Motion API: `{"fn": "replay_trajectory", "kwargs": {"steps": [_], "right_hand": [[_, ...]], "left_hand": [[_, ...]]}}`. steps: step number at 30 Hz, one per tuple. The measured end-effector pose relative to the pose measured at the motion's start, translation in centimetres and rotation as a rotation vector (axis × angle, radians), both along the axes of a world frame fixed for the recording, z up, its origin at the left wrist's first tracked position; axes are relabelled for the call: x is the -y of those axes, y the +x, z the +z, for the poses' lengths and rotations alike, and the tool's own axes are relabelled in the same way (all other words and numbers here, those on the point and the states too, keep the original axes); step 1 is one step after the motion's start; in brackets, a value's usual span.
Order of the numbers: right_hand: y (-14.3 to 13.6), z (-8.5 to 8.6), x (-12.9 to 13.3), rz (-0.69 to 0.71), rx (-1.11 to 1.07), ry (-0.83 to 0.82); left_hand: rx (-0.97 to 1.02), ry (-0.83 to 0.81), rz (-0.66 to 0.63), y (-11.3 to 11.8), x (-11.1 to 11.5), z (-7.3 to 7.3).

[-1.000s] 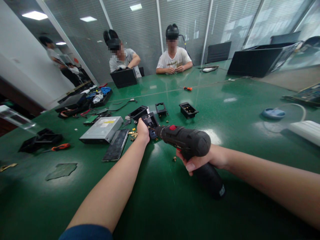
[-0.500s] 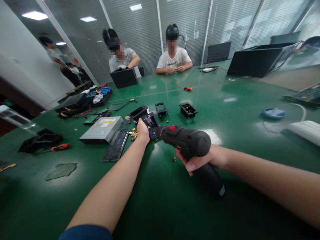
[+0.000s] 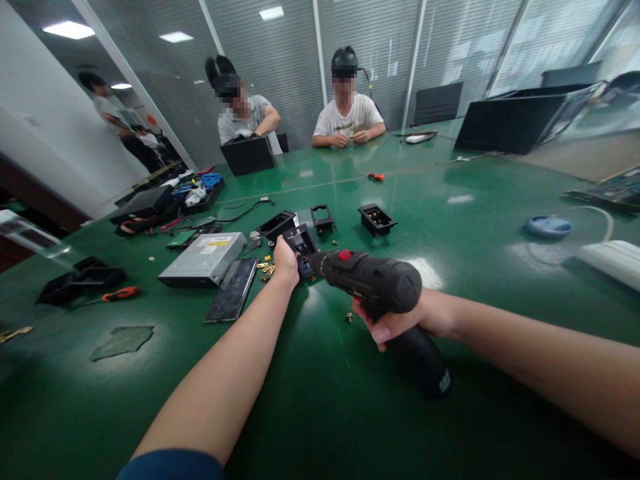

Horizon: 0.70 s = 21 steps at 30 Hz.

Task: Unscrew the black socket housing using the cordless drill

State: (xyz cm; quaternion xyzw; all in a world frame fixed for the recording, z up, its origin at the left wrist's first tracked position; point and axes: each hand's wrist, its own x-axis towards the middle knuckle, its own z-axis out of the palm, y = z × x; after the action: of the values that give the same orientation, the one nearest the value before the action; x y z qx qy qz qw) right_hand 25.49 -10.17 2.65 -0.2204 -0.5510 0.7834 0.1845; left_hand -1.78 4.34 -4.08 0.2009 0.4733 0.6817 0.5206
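My right hand is wrapped round the grip of a black cordless drill with a red switch on top. The drill's nose points left, up to a small black plastic housing. My left hand grips that housing by its left side, tilted up towards the drill. Whether the bit touches a screw inside cannot be seen. Just behind the housing sits another black plastic box. Brass-coloured metal pieces lie beside my left wrist, and a small brass screw is below the drill.
On the left lie a silver optical drive, a dark phone and an orange screwdriver. Beyond my hands are a black frame and a black socket box. Two people sit across the green table.
Almost nothing differs. The drill and both hands hold their places, and the black housing's angle shifts very slightly.
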Motion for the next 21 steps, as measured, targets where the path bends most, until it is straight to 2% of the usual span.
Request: {"fn": "replay_trajectory", "kwargs": {"steps": [7, 15, 21], "right_hand": [[0.1, 0.0, 0.2, -0.037, 0.005, -0.015], [-0.2, -1.7, -0.3, -0.048, -0.067, 0.006], [0.1, -0.3, 0.0, -0.026, 0.006, 0.006]], "left_hand": [[0.011, 0.014, 0.018, 0.2, 0.0, 0.0], [-0.017, 0.013, 0.004, -0.3, -0.4, -0.6], [-0.027, 0.014, 0.002, -0.4, -0.5, -0.7]]}}
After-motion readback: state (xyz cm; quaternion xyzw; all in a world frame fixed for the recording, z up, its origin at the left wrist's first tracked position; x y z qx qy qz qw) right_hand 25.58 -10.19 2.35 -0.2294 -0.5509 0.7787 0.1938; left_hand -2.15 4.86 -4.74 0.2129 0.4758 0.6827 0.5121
